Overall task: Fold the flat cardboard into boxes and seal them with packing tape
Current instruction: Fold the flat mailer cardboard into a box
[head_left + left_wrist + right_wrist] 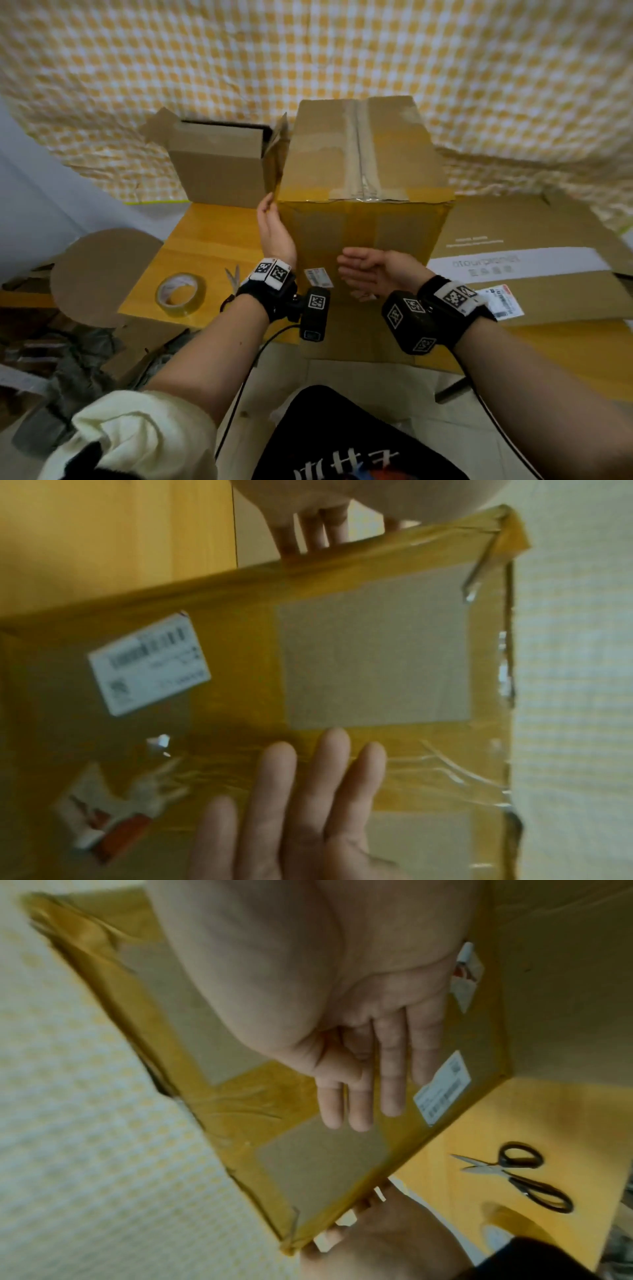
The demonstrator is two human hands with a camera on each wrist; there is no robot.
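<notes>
Yellow-and-white checked cloth [513, 68] hung behind, orange wooden desk [191, 240] below. On the desk, straight ahead: big taped box [363, 164], upright, top seam closed under clear tape, near face banded with yellow tape and bearing a small white label [318, 277]. Left grip [274, 229] at the box's left edge, fingertips hooked on the near upper corner, fingers bent round that edge; how firmly, cannot tell. Right grip [368, 272] flat against the near face low down, fingers straight and together, holding nothing.

Beyond the left grip, touching the big box's left side: smaller open box [219, 164], flaps up. Left of the left wrist: scissors [233, 277] lying flat, blades parted; further left, tape roll [181, 292] lying on its side near the desk's front edge. Right of the right grip: flat cardboard [534, 260] with a white printed band and a shipping label [503, 301], spread over the desk. Further left of the roll, off the desk: round brown stool top [102, 274] and cardboard scraps.
</notes>
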